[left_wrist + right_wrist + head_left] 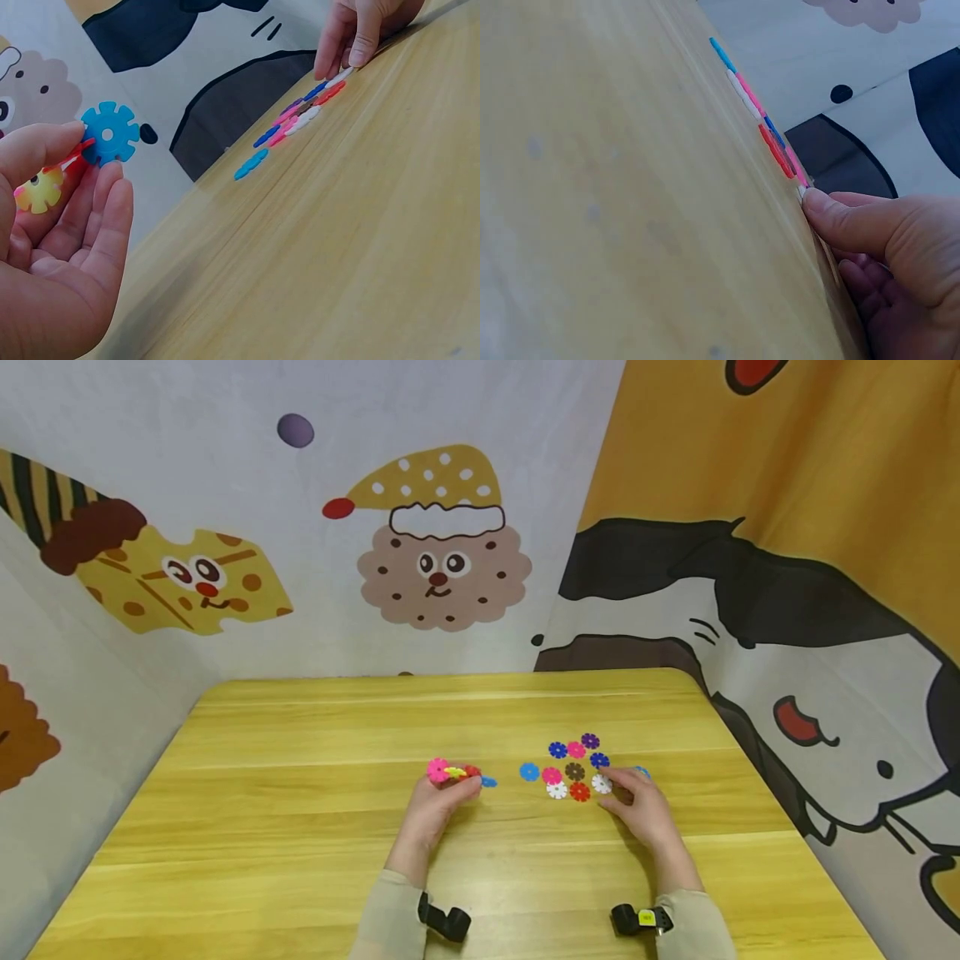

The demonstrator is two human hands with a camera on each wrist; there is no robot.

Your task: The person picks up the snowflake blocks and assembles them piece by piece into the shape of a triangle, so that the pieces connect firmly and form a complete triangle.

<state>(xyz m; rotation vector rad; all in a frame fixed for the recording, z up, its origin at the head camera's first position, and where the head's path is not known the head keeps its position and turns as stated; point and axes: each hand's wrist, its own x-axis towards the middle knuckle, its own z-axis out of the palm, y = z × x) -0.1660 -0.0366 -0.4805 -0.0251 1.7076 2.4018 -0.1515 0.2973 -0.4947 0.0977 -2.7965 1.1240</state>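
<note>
The left hand (438,806) pinches a joined group of notched discs between thumb and fingers: pink (437,770), yellow (43,196), red and, at the outer end, blue (124,144). The right hand (643,810) has its thumb at the rim of a white disc (602,784), forefinger close by; whether it grips cannot be told. Just beside, flat on the worktop (300,827), lie brown, red, white, pink, blue and purple discs (580,792), with a light blue disc (529,772) nearest the left hand.
</note>
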